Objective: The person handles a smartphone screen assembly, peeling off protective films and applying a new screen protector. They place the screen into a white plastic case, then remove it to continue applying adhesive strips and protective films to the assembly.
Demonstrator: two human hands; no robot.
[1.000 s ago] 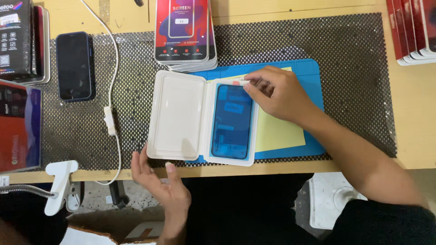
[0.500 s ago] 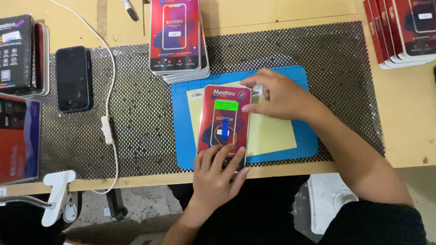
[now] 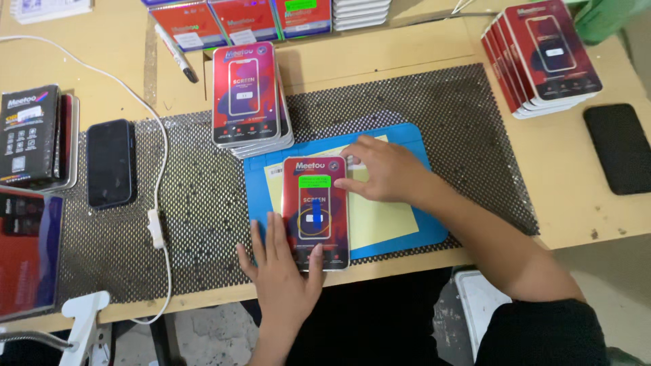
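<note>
A closed red flat box (image 3: 315, 211) with a phone-screen picture and a green sticker lies on a yellow sheet (image 3: 383, 220) over a blue mat (image 3: 424, 230). My left hand (image 3: 281, 268) lies flat at the box's lower left corner, fingers spread against its edge. On the box's upper right edge rests my right hand (image 3: 381, 173), its fingertips touching the side.
Stacks of similar red boxes sit behind (image 3: 249, 95) and at the far right (image 3: 542, 57). A dark phone (image 3: 110, 163) with a white cable (image 3: 157, 203) lies left, a black pad (image 3: 618, 149) right. A black mesh mat (image 3: 196, 203) covers the wooden bench.
The white box was open with a blue-filmed screen inside; it is now closed, red face up. My left hand came up from below the bench edge onto the box.
</note>
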